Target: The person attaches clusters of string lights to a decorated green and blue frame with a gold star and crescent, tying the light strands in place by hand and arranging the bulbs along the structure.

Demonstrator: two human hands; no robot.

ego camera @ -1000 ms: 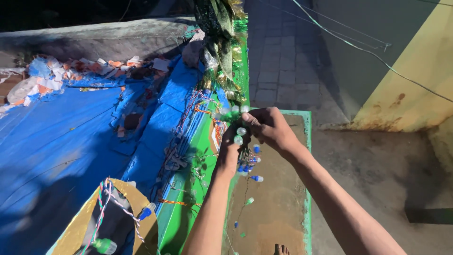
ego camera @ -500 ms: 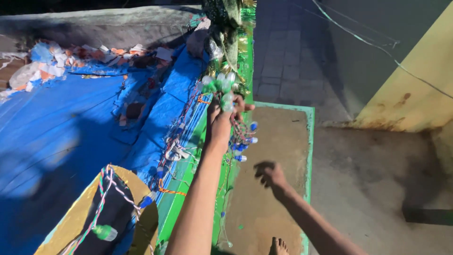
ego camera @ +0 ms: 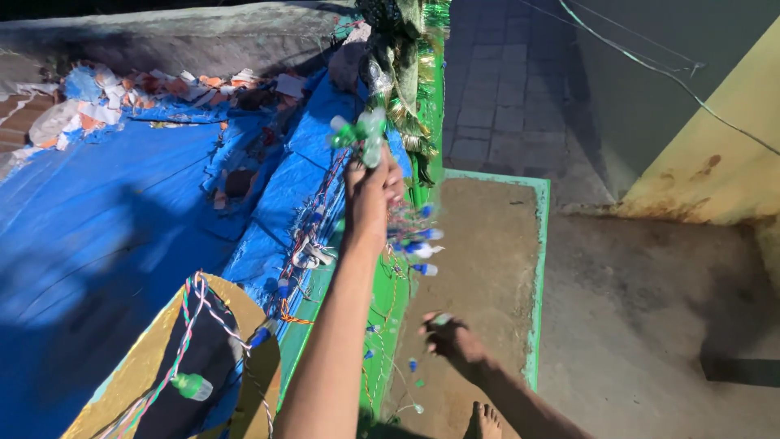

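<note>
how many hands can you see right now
2: the left hand raised, gripping a string of small bulbs; the right hand lower, pinching the same string.

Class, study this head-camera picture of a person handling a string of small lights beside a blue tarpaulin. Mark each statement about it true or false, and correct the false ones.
1. The left hand grips a bunch of the light string, raised. True.
2. The right hand is higher than the left. False: it is lower, near the concrete slab.
3. The tarpaulin is red. False: it is blue.
4. A bare foot shows at the bottom edge. True.
5. The slab has a green rim. True.
</note>
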